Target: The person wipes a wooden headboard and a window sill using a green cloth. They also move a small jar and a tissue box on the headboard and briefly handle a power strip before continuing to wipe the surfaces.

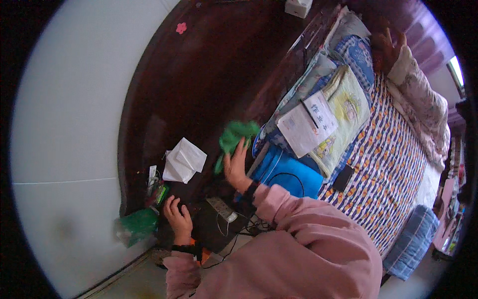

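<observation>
My right hand [236, 170] is on a crumpled green cloth [239, 132], which lies against dark glossy wood [209, 86] beside the bed. Its fingers overlap the cloth's near part. Lower left, my left hand [179, 218] has its fingers spread and slightly bent, holding nothing. Just above it are small packets, one bright green [161, 193]. A green plastic bag [138, 226] is to its left. Folded white paper or tissue [185, 162] sits between and beyond both hands. A power strip [222, 209] with a white plug lies between my wrists.
On the bed [384, 157], a notebook [308, 123] with a pen rests on a folded yellow towel [345, 101]. Nearby are a blue folded item [285, 170] and a black phone [343, 178]. Cables [257, 226] tangle below my right wrist. A white wall [71, 123] bounds the left.
</observation>
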Demonstrator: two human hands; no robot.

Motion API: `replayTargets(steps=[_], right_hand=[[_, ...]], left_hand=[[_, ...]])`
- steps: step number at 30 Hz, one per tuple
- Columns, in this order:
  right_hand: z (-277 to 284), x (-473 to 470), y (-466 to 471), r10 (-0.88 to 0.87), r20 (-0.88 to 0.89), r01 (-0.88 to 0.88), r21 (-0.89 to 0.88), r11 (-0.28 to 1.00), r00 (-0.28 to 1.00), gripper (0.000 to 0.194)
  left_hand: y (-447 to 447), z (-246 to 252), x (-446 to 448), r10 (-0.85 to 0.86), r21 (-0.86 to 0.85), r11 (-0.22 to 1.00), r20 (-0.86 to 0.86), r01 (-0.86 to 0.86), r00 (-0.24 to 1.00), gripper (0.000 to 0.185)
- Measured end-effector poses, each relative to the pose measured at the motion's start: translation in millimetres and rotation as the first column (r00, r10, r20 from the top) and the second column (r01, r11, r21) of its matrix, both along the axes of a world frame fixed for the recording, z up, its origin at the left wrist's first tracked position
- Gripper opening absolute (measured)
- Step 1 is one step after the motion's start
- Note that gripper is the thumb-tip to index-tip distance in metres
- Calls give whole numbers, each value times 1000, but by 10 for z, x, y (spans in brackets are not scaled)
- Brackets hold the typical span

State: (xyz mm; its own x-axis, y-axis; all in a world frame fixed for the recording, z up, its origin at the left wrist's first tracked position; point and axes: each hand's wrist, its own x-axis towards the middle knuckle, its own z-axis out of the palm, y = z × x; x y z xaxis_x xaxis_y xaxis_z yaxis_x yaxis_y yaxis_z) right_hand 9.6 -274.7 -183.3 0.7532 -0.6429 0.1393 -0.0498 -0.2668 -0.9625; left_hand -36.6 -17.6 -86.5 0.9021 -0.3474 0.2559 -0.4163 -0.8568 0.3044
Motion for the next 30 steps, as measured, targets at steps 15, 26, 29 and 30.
replayTargets(steps=[15, 26, 29, 30], right_hand=[[-1022, 1519, -2474, -284, 282, 379, -384, 842, 916, 33], [-874, -361, 1290, 67, -234, -205, -640, 741, 970, 26], [-480, -705, 1724, 144, -11, -138, -364, 921, 990, 29], [-387, -799, 1801, 146, 134, -130, -124, 984, 980, 35]], left_hand=[[-13, -13, 23, 40, 78, 996, -41, -37, 998, 28], [61, -65, 16, -3, 13, 1000, 40, 3, 999, 27], [107, -79, 37, -52, -35, 998, 69, 54, 996, 24], [123, -84, 46, -70, -67, 995, 85, 76, 994, 23]])
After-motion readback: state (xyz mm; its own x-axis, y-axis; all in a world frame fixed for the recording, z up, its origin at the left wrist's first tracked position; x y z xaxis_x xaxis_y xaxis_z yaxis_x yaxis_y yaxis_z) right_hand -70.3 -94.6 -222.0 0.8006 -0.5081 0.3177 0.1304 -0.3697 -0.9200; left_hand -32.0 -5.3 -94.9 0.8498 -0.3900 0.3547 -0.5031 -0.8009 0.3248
